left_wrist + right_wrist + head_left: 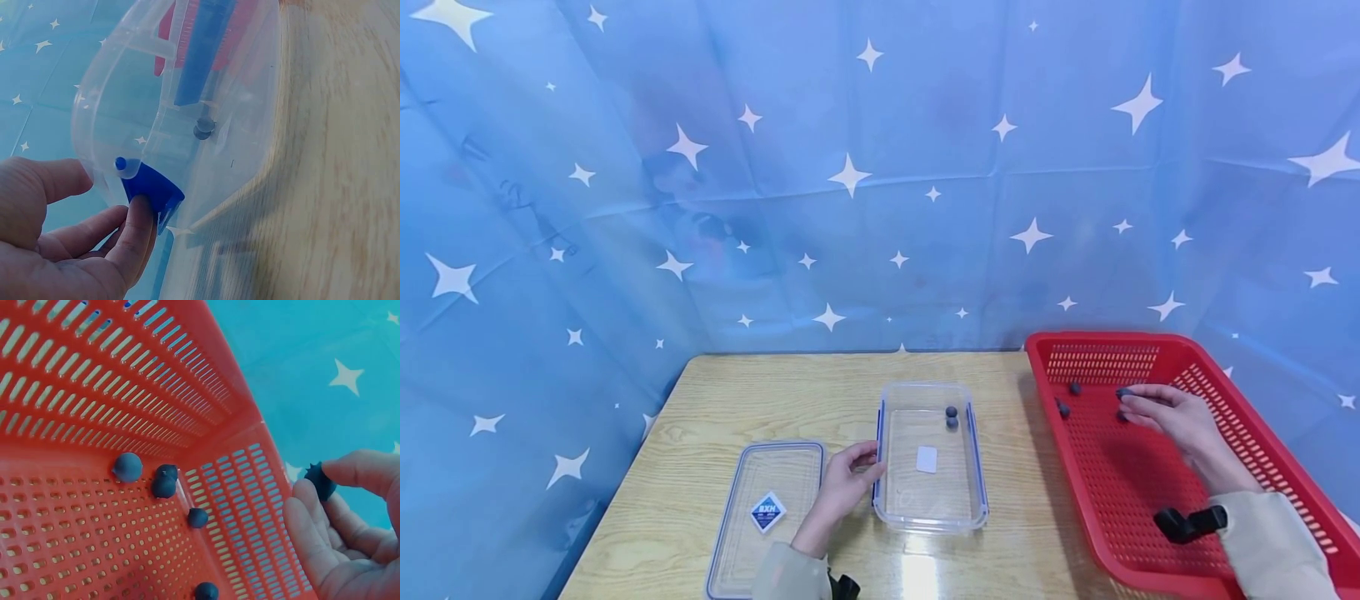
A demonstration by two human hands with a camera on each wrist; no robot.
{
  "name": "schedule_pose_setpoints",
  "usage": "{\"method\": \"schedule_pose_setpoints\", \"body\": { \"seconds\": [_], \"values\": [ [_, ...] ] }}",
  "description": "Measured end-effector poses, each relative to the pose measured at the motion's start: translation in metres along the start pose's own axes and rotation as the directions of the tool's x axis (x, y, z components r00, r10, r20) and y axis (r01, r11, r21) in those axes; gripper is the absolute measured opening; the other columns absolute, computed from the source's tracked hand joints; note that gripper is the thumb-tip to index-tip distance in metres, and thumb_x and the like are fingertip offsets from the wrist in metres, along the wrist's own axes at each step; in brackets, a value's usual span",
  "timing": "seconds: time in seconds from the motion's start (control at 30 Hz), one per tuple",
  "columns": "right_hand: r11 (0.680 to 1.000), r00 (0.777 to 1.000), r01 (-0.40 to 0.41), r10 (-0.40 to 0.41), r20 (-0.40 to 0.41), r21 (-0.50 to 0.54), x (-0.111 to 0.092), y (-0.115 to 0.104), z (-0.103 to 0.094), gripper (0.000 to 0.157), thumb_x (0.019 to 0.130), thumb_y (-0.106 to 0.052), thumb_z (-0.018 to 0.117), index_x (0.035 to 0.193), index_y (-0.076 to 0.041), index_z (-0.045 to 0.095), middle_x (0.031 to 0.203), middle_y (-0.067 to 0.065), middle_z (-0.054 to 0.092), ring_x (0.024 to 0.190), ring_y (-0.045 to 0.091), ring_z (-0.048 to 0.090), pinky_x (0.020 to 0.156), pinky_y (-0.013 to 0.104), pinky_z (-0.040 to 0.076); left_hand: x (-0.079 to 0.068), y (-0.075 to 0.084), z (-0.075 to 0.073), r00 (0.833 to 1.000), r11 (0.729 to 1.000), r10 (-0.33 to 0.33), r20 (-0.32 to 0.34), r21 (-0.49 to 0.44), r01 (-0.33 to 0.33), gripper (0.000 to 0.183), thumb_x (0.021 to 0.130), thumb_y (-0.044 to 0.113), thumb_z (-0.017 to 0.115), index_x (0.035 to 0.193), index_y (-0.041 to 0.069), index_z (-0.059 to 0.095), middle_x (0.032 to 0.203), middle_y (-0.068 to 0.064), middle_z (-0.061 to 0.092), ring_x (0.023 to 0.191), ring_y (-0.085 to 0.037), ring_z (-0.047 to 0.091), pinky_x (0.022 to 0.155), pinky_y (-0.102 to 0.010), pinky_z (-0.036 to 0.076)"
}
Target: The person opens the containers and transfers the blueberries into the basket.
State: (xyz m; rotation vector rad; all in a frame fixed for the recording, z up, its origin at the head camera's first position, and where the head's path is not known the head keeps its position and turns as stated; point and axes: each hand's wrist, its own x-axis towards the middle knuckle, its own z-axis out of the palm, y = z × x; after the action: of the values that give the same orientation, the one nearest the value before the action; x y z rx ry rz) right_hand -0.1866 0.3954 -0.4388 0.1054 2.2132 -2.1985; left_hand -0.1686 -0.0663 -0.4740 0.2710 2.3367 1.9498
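Note:
At the left side of a clear plastic box (925, 504), my left hand (844, 483) holds the edge. Its fingertips lie on the blue latch (153, 190), and the thumb is right at the rim. Two dark blueberries (951, 412) sit inside the box toward its far right. Over the far part of the red basket (1150, 508), my right hand (1187, 429) pinches a blueberry (320, 482) between thumb and fingers, its spiky crown showing. Several more blueberries (128, 467) lie on the basket floor by its far and left walls.
The box's clear lid (793, 487), with a blue rim and a blue-and-white label, lies flat left of the box on the wooden table (692, 458). The basket's tall slotted walls surround the right hand's area. A blue curtain (850, 225) with white stars hangs behind the table.

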Motion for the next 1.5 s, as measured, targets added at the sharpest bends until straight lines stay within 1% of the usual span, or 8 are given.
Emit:
{"method": "schedule_pose_setpoints", "body": {
  "seconds": [0.27, 0.53, 0.83, 1.0, 1.13, 1.23, 1.37, 1.5],
  "values": [
    [1.0, 1.0, -0.026, 0.026, 0.0, 0.018, 0.0, -0.002, 0.0, 0.012, 0.091, -0.013, 0.061, 0.092, -0.022, 0.069, 0.086, -0.007, 0.07, 0.079, 0.009, 0.068, 0.069, 0.022, 0.055, 0.011, -0.032, 0.002, 1.0, 1.0, -0.001, -0.013, 0.002, 0.001, 0.036, 0.084, -0.001, 0.064, 0.115, -0.017, 0.054, 0.105, -0.028, 0.061, 0.097, -0.033, 0.058, 0.077, -0.017, 0.047],
    [0.996, 1.0, -0.022, 0.023, -0.009, 0.09, -0.006, -0.024, 0.023, 0.013, 0.091, -0.011, 0.06, 0.091, -0.021, 0.069, 0.085, -0.008, 0.07, 0.078, 0.007, 0.068, 0.068, 0.02, 0.054, 0.011, -0.034, 0.001, 0.999, 0.999, 0.029, -0.016, 0.027, -0.028, 0.035, 0.084, 0.001, 0.065, 0.113, -0.015, 0.056, 0.103, -0.026, 0.062, 0.095, -0.033, 0.059, 0.078, -0.02, 0.048],
    [0.991, 0.998, 0.059, -0.063, 0.03, 0.116, 0.018, -0.027, 0.053, 0.007, 0.086, -0.011, 0.067, 0.092, -0.013, 0.069, 0.086, -0.002, 0.069, 0.079, 0.011, 0.068, 0.07, 0.024, 0.055, 0.011, -0.032, 0.001, 1.0, 1.0, 0.015, -0.02, 0.022, -0.014, 0.034, 0.084, 0.0, 0.064, 0.114, -0.015, 0.056, 0.104, -0.027, 0.061, 0.097, -0.036, 0.058, 0.08, -0.024, 0.049],
    [0.993, 0.996, 0.081, -0.084, 0.039, 0.085, 0.025, -0.03, 0.072, 0.01, 0.085, -0.012, 0.07, 0.095, -0.01, 0.068, 0.086, -0.004, 0.068, 0.08, 0.012, 0.068, 0.073, 0.026, 0.055, 0.005, -0.013, 0.0, 1.0, 1.0, 0.013, -0.012, 0.011, -0.012, 0.032, 0.085, -0.005, 0.061, 0.113, -0.02, 0.054, 0.104, -0.033, 0.059, 0.099, -0.044, 0.055, 0.081, -0.028, 0.049],
    [0.999, 0.999, 0.046, -0.046, 0.006, 0.026, 0.023, -0.042, 0.091, 0.013, 0.087, -0.014, 0.068, 0.098, -0.008, 0.066, 0.085, -0.006, 0.068, 0.079, 0.01, 0.068, 0.072, 0.025, 0.055, 0.0, 0.002, 0.0, 1.0, 1.0, 0.015, -0.007, 0.016, -0.015, 0.032, 0.085, -0.006, 0.059, 0.112, -0.022, 0.053, 0.103, -0.035, 0.058, 0.098, -0.046, 0.055, 0.082, -0.028, 0.049],
    [0.999, 0.999, 0.051, -0.051, 0.018, 0.016, 0.031, -0.039, 0.097, 0.019, 0.086, -0.017, 0.068, 0.101, -0.006, 0.064, 0.086, -0.004, 0.067, 0.08, 0.012, 0.068, 0.072, 0.025, 0.055, 0.001, -0.003, 0.0, 1.0, 1.0, 0.024, -0.012, 0.019, -0.024, 0.032, 0.084, -0.006, 0.06, 0.111, -0.021, 0.053, 0.102, -0.034, 0.058, 0.097, -0.044, 0.056, 0.08, -0.027, 0.049],
    [0.993, 0.999, 0.05, -0.05, 0.003, -0.107, 0.032, -0.044, 0.113, 0.041, 0.086, -0.026, 0.068, 0.113, 0.002, 0.058, 0.094, -0.002, 0.062, 0.084, 0.01, 0.066, 0.078, 0.026, 0.054, 0.008, -0.025, 0.001, 0.999, 1.0, 0.023, -0.023, 0.01, -0.023, 0.033, 0.084, -0.002, 0.064, 0.112, -0.018, 0.056, 0.102, -0.029, 0.061, 0.096, -0.035, 0.058, 0.078, -0.023, 0.049],
    [0.971, 0.999, 0.02, -0.029, -0.034, -0.237, 0.026, -0.057, 0.138, 0.056, 0.088, -0.031, 0.065, 0.125, 0.008, 0.048, 0.101, 0.0, 0.057, 0.084, 0.005, 0.063, 0.081, 0.022, 0.052, 0.003, -0.012, 0.001, 1.0, 1.0, 0.019, -0.018, 0.014, -0.019, 0.033, 0.084, -0.003, 0.062, 0.112, -0.019, 0.054, 0.102, -0.031, 0.06, 0.097, -0.04, 0.057, 0.08, -0.024, 0.049]
  ]
}}
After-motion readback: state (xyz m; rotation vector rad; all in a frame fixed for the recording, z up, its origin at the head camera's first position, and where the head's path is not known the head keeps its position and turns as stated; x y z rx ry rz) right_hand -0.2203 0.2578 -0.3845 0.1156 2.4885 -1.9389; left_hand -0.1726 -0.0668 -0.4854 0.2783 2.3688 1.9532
